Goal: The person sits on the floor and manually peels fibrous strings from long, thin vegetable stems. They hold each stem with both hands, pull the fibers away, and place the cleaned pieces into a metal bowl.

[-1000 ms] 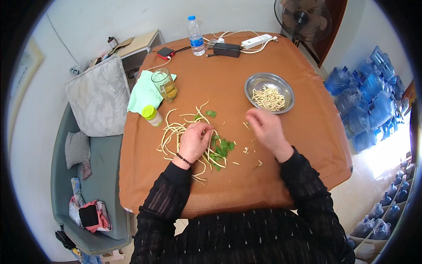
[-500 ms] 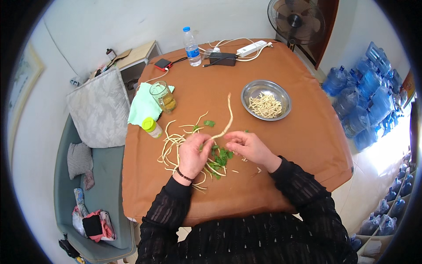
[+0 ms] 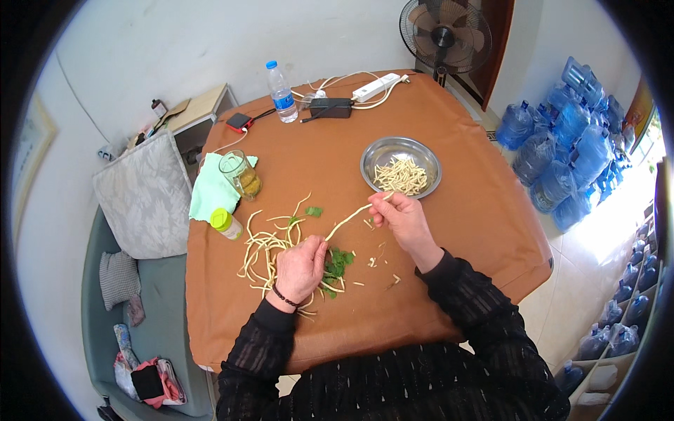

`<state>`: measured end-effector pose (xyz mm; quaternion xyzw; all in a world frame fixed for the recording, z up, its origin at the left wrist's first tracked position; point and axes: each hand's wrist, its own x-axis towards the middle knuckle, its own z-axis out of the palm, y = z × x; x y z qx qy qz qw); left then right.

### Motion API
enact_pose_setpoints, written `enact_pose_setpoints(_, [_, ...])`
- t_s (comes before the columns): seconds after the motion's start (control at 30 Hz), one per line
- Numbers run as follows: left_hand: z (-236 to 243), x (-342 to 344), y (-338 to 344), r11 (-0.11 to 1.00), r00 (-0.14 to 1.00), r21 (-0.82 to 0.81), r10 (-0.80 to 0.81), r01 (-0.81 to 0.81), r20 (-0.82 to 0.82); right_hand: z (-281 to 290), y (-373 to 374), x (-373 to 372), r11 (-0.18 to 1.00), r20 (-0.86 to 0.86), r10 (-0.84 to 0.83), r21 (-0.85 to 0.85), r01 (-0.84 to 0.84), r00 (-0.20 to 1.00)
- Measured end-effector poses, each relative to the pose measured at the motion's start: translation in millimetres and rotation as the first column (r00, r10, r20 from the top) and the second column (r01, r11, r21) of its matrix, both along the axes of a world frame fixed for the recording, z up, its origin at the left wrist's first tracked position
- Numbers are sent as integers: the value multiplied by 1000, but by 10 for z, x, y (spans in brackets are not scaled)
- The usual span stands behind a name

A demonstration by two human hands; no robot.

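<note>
Presently I find both hands at work over the table (image 3: 463, 231), with one long pale stalk (image 3: 349, 219) stretched between them. My left hand (image 3: 302, 265) is closed on the stalk's near end, fingers curled around it, and rests on the table just in front of the pile. My right hand (image 3: 400, 214) pinches the far end between thumb and fingertips, just in front of the bowl (image 3: 372, 151) and raised slightly off the table. The stalk runs slantwise from the left hand up toward the bowl, clear of the surface for most of its length as far as I can judge. The bowl is round and metal, and holds short pale pieces. Left of the left hand lies a loose pile of stalks (image 3: 263, 249), untrimmed and tangled. Green leaves (image 3: 337, 265) lie between the two hands, touching the left hand's fingers, with small pale scraps scattered to their right. Behind the pile stands a glass jar (image 3: 241, 175) on a green cloth (image 3: 209, 196); a small bottle with a yellow-green cap (image 3: 226, 224) lies just left of the pile. At the table's far edge stand a water bottle (image 3: 280, 92) and a white power strip (image 3: 378, 86). Both sleeves are black.
</note>
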<state>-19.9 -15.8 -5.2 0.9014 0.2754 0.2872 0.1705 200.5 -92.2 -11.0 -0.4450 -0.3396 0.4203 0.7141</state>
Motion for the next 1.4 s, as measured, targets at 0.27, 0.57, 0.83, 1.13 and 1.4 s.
enact_pose_setpoints(0.27, [129, 76, -149, 986, 958, -24, -155, 166, 242, 19, -86, -243, 967, 79, 253, 11, -254, 964])
enact_pose_setpoints(0.57, [91, 54, -124, 988, 930, -86, -92, 131, 355, 50, -103, -213, 995, 142, 97, 5, -99, 985])
enact_pose_setpoints(0.83, [78, 42, -134, 995, 931, -29, -82, 99, 355, 21, -15, -88, 991, -118, -132, 22, 135, 984])
enact_pose_setpoints(1.13, [74, 39, -64, 997, 926, 12, -73, 74, 371, 97, -116, -168, 962, 784, -271, 201, 186, 558])
enact_pose_setpoints(1.4, [60, 62, -74, 992, 930, 62, -122, 108, 348, 336, -156, -308, 851, 849, -526, 524, 38, 61])
